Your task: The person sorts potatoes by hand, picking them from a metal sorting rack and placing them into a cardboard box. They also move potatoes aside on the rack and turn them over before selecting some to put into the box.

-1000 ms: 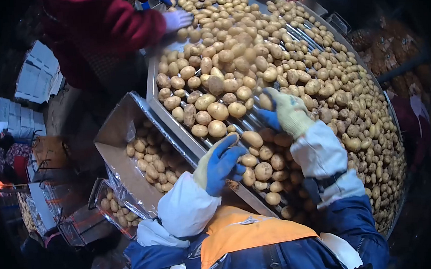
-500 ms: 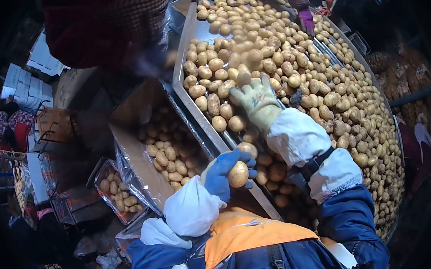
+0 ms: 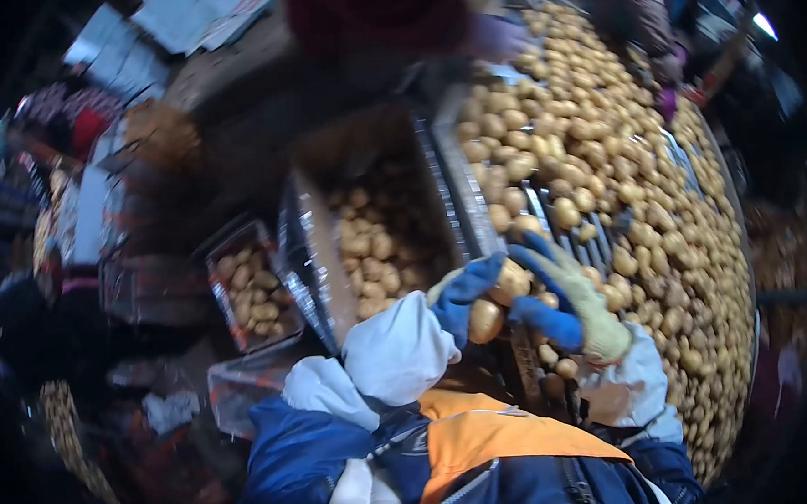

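Note:
My left hand, in a blue-and-cream glove, is closed around potatoes near the table's front edge. One potato sticks out below its fingers. Another potato sits at the upper side of the same grip. Just to the right, my right hand, in a matching glove, is curved with fingers and thumb spread apart, its fingertips close to the upper potato. Beneath and beyond it, many loose potatoes cover the sorting table, with dark metal rollers showing through.
A lined cardboard box partly filled with potatoes stands left of the table's metal rim. Further left is a smaller crate of potatoes. Across the table, a person's sleeve reaches in; another person is at the top.
My right hand has drawn back from the potatoes on the table to beside my left hand. My left hand still holds potatoes. The view has swung left.

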A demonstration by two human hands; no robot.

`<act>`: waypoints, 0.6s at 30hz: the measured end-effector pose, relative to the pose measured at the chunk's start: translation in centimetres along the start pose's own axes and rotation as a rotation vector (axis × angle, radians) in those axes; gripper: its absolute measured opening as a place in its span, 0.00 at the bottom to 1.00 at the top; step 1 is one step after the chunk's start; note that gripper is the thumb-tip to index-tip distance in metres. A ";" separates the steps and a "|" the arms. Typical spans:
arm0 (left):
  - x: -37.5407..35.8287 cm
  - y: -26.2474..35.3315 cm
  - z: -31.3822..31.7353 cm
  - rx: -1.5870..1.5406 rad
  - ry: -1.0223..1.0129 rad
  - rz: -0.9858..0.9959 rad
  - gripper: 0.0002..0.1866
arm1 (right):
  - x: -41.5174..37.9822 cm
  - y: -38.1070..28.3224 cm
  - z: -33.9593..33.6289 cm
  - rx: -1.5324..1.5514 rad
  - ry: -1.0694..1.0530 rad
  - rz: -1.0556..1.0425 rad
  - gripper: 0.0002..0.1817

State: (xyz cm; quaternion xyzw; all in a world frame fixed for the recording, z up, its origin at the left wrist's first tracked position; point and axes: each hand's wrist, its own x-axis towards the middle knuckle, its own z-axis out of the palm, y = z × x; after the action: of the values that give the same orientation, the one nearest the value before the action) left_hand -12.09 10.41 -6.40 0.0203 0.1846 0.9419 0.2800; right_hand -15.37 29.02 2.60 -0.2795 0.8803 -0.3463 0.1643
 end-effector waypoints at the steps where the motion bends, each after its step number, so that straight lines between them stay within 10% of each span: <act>1: -1.5 0.7 -0.8 0.073 0.105 -0.054 0.35 | -0.1 0.8 0.6 0.069 0.052 0.002 0.34; 6: -10.2 7.2 -4.1 0.022 0.273 0.209 0.34 | -0.4 2.4 1.4 0.316 0.239 0.122 0.31; 10: -20.5 13.1 -11.8 0.371 0.954 0.708 0.23 | -1.5 4.9 2.2 0.370 0.369 0.250 0.32; 12: -22.5 17.8 -5.2 0.368 1.058 0.230 0.21 | -2.0 6.4 2.0 0.203 0.439 0.215 0.31; 17: -19.7 15.4 -12.4 0.490 1.119 0.662 0.19 | -4.2 5.3 0.8 -0.558 0.256 0.130 0.30; 18: -14.0 12.3 -9.9 0.841 1.143 1.057 0.19 | -4.5 5.1 1.6 -0.532 0.163 0.120 0.31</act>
State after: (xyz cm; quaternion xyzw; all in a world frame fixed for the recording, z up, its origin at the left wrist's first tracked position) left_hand -8.10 -9.90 -10.34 -0.2696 0.5938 0.6684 -0.3577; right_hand -12.93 34.01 -1.66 -0.2314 0.9656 -0.1139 0.0342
